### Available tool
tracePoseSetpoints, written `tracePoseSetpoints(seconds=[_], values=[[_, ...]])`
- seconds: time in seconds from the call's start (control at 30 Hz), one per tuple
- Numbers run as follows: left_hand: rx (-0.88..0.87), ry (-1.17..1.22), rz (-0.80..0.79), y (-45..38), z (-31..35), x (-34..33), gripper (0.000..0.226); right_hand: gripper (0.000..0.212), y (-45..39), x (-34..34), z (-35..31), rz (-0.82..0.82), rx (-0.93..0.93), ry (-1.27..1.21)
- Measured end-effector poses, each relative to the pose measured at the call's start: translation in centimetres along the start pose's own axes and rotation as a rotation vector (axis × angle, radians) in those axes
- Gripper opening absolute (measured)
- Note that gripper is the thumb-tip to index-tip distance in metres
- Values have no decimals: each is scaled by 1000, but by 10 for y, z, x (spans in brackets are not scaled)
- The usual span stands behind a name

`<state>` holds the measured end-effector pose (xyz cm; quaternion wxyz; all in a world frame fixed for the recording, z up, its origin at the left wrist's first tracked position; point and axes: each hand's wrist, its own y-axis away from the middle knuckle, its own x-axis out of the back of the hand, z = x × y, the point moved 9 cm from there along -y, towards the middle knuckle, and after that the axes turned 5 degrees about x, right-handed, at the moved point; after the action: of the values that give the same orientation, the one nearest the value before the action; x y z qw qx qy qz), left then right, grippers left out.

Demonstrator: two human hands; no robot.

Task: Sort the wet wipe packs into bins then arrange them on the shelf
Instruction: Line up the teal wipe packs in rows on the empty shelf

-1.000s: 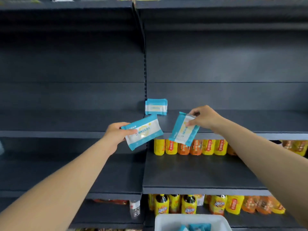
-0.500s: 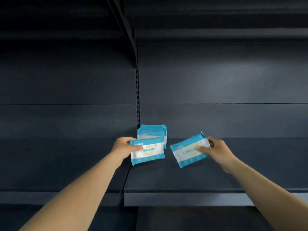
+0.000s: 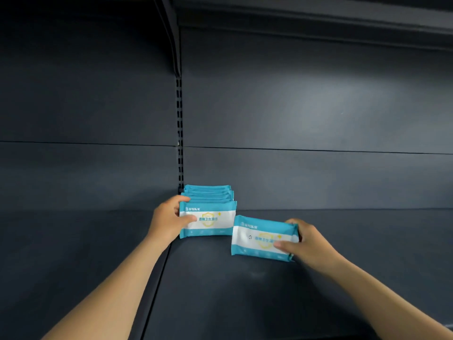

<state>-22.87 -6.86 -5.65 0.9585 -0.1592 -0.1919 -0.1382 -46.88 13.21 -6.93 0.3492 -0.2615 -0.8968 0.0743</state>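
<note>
A row of several blue-and-white wet wipe packs [image 3: 207, 192] stands upright at the back of the dark shelf [image 3: 220, 290], beside the slotted upright. My left hand [image 3: 168, 220] grips a wet wipe pack [image 3: 208, 220] by its left end, upright against the front of that row. My right hand [image 3: 307, 241] holds a second wet wipe pack [image 3: 263, 238] by its right end, upright on the shelf just right of and in front of the row.
The slotted metal upright [image 3: 180, 133] divides two shelf bays. A dark back panel [image 3: 318, 119] rises behind the packs, and the underside of the shelf above [image 3: 318, 18] hangs overhead. The shelf's seam runs under my left forearm.
Both hands moved forward onto the shelf. The left pack now rests against the row's front, and the right pack has turned upright and come down beside it. The view came closer.
</note>
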Motion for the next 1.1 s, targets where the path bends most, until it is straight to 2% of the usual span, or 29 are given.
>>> tracePoseSetpoints(seconds=[0.2,0.37,0.43,0.57,0.67,0.73,0.87,1.1], values=[[-56,-42,-53,-6,1,0,47,24,-20,-26,-16,1,1,61],[-33,12,-291,-2,5,1,54,25,-35,-60,-44,-9,51,138],[-44,-23,-320,0,4,1,60,27,-43,-76,-61,-20,103,180],[-151,-162,-211,-1,8,0,63,29,-60,-98,-94,37,309,294],[-324,-387,-116,4,18,-6,70,28,-57,-102,-107,175,512,391],[-424,-543,-78,6,24,-10,74,35,-52,-104,-109,206,597,437],[-485,-652,-48,7,27,-14,74,67,-54,-110,-99,49,586,573],[-523,-710,34,8,32,-17,70,69,-59,-109,-93,31,527,598]])
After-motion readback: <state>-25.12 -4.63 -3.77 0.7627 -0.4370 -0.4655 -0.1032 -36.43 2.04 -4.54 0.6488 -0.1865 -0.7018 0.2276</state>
